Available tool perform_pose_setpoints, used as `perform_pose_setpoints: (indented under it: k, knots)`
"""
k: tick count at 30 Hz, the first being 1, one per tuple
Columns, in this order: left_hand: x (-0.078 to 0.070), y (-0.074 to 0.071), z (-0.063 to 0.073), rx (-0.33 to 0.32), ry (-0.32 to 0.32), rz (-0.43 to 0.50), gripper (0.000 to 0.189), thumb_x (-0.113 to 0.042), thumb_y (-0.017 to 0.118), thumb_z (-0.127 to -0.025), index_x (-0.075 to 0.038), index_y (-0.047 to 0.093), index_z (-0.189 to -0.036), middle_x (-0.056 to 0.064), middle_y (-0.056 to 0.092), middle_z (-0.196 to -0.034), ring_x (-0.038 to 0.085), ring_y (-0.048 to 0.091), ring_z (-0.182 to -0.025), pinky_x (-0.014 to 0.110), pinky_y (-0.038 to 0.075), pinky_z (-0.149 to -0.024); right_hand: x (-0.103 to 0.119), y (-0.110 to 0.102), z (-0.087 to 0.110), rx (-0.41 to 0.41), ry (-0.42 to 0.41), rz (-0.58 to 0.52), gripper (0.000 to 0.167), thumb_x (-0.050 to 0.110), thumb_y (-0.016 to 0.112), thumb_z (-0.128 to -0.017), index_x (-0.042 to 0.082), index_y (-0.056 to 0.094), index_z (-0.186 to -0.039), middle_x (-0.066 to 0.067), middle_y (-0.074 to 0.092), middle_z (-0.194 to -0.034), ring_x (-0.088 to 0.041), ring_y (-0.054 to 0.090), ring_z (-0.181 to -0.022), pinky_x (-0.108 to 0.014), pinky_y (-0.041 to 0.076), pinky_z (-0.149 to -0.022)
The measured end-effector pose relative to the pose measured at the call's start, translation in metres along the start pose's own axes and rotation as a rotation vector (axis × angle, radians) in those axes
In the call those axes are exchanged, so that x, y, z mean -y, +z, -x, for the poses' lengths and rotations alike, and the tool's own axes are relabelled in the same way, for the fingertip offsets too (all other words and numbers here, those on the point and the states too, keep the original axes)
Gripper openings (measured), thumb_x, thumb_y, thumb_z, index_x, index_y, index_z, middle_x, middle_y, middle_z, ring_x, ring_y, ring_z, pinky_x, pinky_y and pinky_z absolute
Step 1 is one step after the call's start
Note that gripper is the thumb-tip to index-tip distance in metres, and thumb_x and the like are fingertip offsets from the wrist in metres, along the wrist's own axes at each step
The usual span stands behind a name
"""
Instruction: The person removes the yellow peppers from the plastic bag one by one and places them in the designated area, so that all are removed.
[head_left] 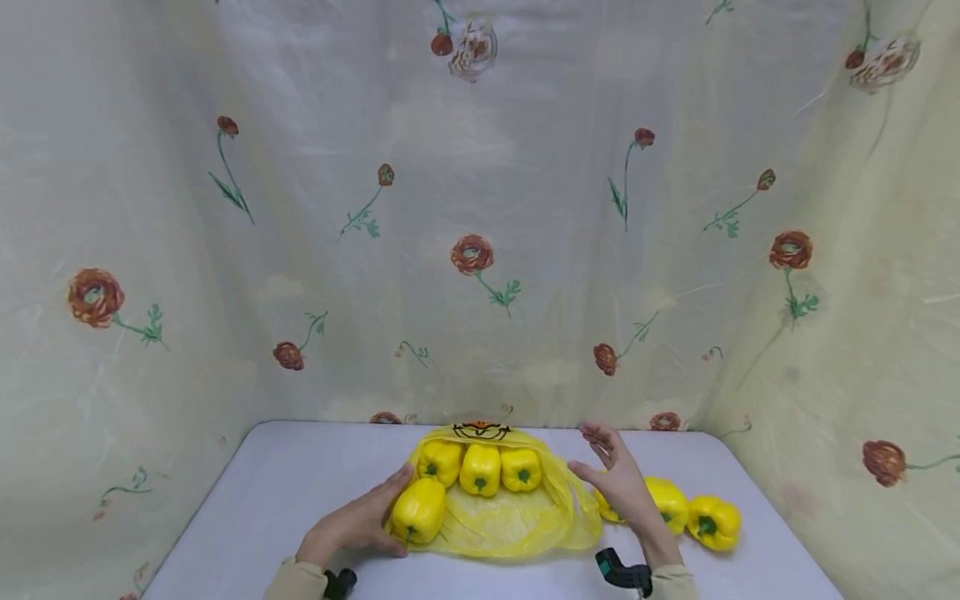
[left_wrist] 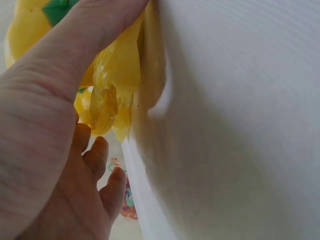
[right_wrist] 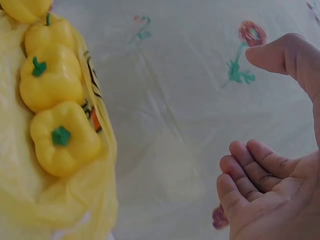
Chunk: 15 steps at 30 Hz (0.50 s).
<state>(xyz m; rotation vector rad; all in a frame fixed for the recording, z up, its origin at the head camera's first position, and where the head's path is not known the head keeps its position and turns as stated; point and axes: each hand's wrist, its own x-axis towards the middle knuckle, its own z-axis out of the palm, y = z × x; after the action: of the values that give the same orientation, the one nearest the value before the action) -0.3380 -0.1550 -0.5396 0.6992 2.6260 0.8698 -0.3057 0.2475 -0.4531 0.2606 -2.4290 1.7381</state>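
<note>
A yellow plastic bag (head_left: 510, 525) lies spread open on the table. Inside it, three yellow bell peppers (head_left: 480, 471) stand in a row along the back. Another yellow bell pepper (head_left: 418, 510) lies at the bag's left edge. Beside that pepper is my left hand (head_left: 360, 521), fingers along its left side and thumb at its near end. In the left wrist view, the thumb (left_wrist: 65, 50) crosses in front of the pepper and bag, and several relaxed fingers show below. My right hand (head_left: 618, 475) hovers right of the bag, fingers spread, holding nothing.
Right of the bag, yellow bell peppers (head_left: 712, 523) sit on the white table (head_left: 300, 475), one partly hidden behind my right hand. A flower-printed curtain (head_left: 555, 333) stands behind the table and at both sides.
</note>
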Motion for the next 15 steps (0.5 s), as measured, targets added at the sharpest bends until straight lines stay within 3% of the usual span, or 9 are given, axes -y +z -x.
perform_pose_setpoints:
  k: [5,15]
  knots:
    - [-0.001,-0.002,0.001,0.001,0.007,0.006,0.125,-0.040,0.086,-0.067,-0.011,0.004,-0.156,0.013,0.007,-0.163,0.037,0.016,-0.148,0.060,0.020,-0.116,0.005,0.022,-0.001,0.058,-0.011,-0.041,0.074,0.018,0.076,-0.084,0.005,0.034,-0.143,-0.016,0.038,-0.146,-0.033,0.031,-0.142,-0.045,0.023,-0.120]
    - [0.000,0.000,-0.001,0.005,-0.011,0.004,0.125,-0.041,0.086,-0.066,-0.013,0.004,-0.156,0.012,0.007,-0.163,0.036,0.016,-0.148,0.059,0.020,-0.117,0.006,0.054,-0.001,0.105,0.041,-0.033,0.074,0.024,0.080,-0.079,0.010,0.040,-0.140,-0.013,0.045,-0.144,-0.032,0.036,-0.139,-0.051,0.027,-0.118]
